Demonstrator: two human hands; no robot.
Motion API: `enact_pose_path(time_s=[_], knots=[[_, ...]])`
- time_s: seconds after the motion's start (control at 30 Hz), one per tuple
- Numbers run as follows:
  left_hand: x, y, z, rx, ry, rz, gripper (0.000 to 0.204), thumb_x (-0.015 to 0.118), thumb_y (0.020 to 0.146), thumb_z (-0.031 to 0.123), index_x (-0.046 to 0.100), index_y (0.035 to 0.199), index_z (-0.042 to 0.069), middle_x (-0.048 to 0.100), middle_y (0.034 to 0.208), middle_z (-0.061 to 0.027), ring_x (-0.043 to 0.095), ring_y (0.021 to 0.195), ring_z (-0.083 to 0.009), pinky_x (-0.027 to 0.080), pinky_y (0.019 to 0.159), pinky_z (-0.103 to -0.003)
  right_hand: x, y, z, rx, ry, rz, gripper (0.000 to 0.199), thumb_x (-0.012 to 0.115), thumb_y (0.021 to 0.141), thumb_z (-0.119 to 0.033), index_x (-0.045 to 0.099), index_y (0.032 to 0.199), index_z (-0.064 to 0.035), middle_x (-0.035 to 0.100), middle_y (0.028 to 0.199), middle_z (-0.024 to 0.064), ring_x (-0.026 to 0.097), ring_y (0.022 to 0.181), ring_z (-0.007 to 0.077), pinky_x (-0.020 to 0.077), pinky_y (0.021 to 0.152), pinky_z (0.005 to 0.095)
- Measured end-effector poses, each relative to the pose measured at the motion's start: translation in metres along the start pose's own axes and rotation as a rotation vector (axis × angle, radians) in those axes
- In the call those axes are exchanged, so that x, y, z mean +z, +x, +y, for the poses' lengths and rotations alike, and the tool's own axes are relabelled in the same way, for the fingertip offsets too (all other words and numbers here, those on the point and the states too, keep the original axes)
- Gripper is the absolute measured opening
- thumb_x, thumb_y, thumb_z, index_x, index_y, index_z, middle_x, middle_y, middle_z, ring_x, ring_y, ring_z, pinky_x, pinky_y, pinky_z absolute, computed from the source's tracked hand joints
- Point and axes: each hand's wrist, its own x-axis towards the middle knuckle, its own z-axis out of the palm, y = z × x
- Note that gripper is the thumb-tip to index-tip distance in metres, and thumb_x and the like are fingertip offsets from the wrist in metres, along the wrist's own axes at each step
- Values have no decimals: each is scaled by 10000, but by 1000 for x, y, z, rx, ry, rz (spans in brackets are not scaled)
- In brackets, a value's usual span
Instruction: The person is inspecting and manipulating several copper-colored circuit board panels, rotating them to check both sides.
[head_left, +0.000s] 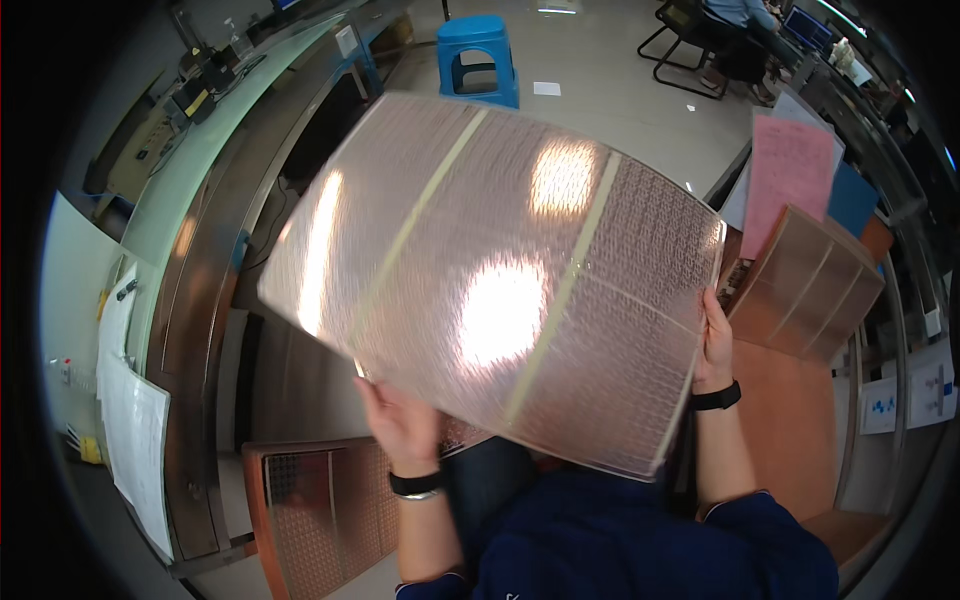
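I hold up a large, thin, copper-coloured circuit board panel [440, 230], shiny, with pale green strips across it and a fine repeated pattern. It is tilted, and ceiling light glares off its face. At its right edge my right hand [713, 348] is closed, the fingers partly hidden behind the panel. Along the lower left edge is my left hand [402, 425], slightly blurred, its fingertips at the rim and some fingers out of sight. Below it stands a stack of similar patterned panels [335, 510].
To the right, more copper panels [812, 285] lie on an orange-brown surface [785, 410], with a pink sheet [790, 175] beside them. A glass-topped bench [215, 150] with papers runs along the left. Ahead stand a blue stool [475, 55] and a seated person [740, 20].
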Motion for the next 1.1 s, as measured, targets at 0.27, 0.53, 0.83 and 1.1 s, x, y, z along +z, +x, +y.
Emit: enact_pose_path(time_s=[0.27, 0.53, 0.83, 1.1], knots=[[42, -19, -58, 7, 440, -83, 545, 431, 930, 80, 168, 1407, 92, 355, 1359, -124, 389, 1222, -242, 336, 1023, -388, 44, -24, 37, -20, -199, 77, 346, 499, 921, -175, 422, 1241, -70, 539, 1181, 72, 518, 1095, 208, 423, 950, 395], [27, -20, -25, -11, 432, -7, 496, 459, 922, 123, 256, 1372, 64, 451, 1281, -117, 470, 1139, -222, 376, 973, -359, 5, 3, -35, -74, -127, 83, 583, 270, 966, -409, 249, 1383, -2, 422, 1326, 191, 429, 1215, 259, 344, 1030, 366], [-3, -14, -15, -64, 498, 69, 369, 421, 941, 181, 417, 1267, 7, 539, 1198, -128, 539, 1059, -226, 427, 916, -347, 24, 16, -20, 149, -506, -30, 428, 391, 962, -284, 462, 1241, 34, 578, 1131, 93, 561, 980, 136, 446, 835, 252], [-25, -8, 4, -105, 509, 81, 436, 419, 928, 133, 332, 1328, -16, 468, 1269, -131, 481, 1117, -208, 366, 964, -334, 36, 10, -15, 163, -633, -52, 363, 470, 943, -236, 511, 1187, 29, 569, 992, -4, 511, 889, 53, 419, 785, 216]])
